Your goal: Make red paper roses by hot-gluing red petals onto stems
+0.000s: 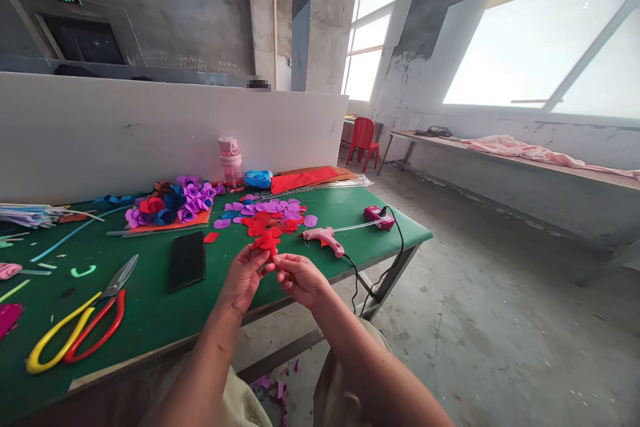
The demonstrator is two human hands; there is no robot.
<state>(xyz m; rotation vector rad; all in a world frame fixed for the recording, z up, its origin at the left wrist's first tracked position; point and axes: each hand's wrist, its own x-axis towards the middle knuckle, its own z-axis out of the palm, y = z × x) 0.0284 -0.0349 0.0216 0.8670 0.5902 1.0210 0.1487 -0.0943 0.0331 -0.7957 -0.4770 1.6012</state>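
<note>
Over the front edge of the green table, both hands meet at a red paper flower. My left hand is closed around its lower part, thumb on the near side. The fingertips of my right hand pinch at the flower's base from the right; whether a separate petal lies between them is hidden. Just beyond, loose red petals and purple petals are scattered. A pink glue gun rests to the right of the flower, with a clear glue stick in its back.
Scissors with red and yellow handles and a black phone lie on the left. Behind them sit finished paper flowers. A pink bottle stands by the white partition. A cord runs from the pink power strip over the edge.
</note>
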